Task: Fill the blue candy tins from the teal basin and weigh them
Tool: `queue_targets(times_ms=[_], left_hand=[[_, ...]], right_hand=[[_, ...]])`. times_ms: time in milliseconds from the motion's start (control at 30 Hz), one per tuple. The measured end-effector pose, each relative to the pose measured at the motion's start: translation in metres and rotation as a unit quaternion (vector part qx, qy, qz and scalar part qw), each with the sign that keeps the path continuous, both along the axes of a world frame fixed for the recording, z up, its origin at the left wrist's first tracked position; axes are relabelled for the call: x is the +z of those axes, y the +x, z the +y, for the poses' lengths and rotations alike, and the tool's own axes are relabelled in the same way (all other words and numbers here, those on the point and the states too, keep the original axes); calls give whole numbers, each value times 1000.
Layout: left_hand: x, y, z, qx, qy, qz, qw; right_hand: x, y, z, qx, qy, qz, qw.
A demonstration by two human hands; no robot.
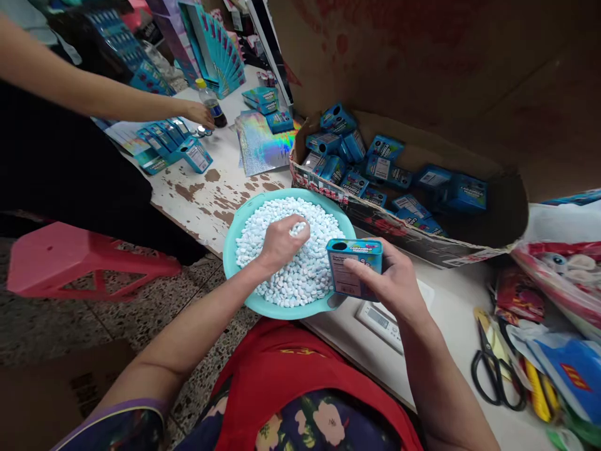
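Note:
My left hand (282, 243) is over a turquoise basin (230, 250) full of small white candies (295, 285). Its fingers are curled closed, and some white pieces show between thumb and forefinger. To the right, my right hand (399, 275) grips a small blue candy tin (354, 268) by its sides. The tin stands roughly upright over the basin's right rim, with a dark round hole in its top and a printed label facing me. What is inside the tin is hidden.
An open cardboard box (422, 247) behind the basin holds several blue tins. A digital scale (382, 322) lies partly under my right hand. Scissors (493, 369) rest at right. At left, a co-worker's hand (200, 114) is beside a dark bottle (213, 106); a pink stool (84, 257) stands below.

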State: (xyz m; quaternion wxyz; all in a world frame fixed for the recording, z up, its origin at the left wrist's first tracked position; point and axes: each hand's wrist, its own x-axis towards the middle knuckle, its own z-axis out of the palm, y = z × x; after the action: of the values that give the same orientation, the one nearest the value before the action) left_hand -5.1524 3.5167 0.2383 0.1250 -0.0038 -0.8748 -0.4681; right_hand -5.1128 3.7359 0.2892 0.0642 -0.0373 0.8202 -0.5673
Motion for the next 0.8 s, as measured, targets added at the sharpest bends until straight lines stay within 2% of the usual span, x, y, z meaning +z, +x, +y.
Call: queue_targets(times_ms=[67,167,233,267,333,500,633,800], left_hand=[[14,0,2,25,190,-68,979],[40,2,8,13,442,-127,888],[56,3,13,-12,538,-121,834],[62,3,15,-20,566,-111,817],[70,1,18,-26,592,-88,801],[73,-7,19,-26,588,-71,805],[72,-11,20,-36,558,-85,825],[72,-13,23,-14,525,-74,848]], right_hand=[[7,3,-9,31,34,-6,999],[11,1,-23,68,81,31,994],[13,-4,-31,88,108,71,988],[13,-7,-35,96,120,90,984],[15,-12,-41,102,143,121,977],[18,-19,-50,103,197,164,961],[18,-23,-51,117,219,179,952],[18,-26,-49,104,224,172,954]])
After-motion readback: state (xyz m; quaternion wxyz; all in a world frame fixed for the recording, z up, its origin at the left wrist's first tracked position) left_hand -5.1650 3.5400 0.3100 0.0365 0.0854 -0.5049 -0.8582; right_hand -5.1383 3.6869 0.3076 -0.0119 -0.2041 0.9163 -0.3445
